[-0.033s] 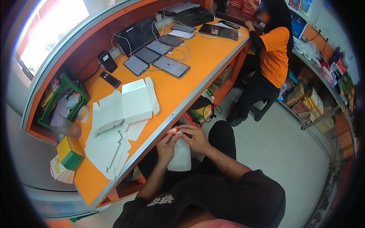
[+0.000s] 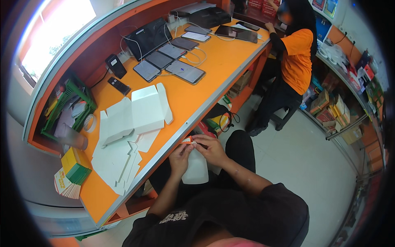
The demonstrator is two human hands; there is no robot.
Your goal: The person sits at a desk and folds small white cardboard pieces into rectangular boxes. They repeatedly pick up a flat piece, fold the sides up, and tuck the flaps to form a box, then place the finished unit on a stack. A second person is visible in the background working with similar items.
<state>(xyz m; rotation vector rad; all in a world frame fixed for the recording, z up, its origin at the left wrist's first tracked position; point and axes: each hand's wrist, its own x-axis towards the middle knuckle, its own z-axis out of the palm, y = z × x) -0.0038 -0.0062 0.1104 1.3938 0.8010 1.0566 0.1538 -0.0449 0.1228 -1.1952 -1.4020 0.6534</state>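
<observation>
Above my lap, at the table's front edge, both hands hold a small orange-and-white item (image 2: pixel 187 140). Its exact kind is too small to make out. My left hand (image 2: pixel 180 159) grips it from the left, thumb raised against it. From the other side, the fingers of my right hand (image 2: pixel 212 150) pinch its right end. Below my hands a white, round-cornered piece (image 2: pixel 195 169) rests over my lap; its top is hidden behind the fingers. On the orange table (image 2: pixel 173 109), left of my hands, lie white cut card sheets (image 2: pixel 117 158) and a folded white card piece (image 2: pixel 148 108).
Several phones (image 2: pixel 186 71) with white cables lie farther back. A green crate (image 2: pixel 68 105), a yellow-and-green box (image 2: pixel 76 166) and a clear cup (image 2: pixel 74 138) line the left side. A person in an orange shirt (image 2: pixel 297 61) stands at the far end. Shelves (image 2: pixel 349 111) run along the right.
The white piece over my lap has shifted very slightly. My hands keep almost the same place and hold on the orange-and-white item.
</observation>
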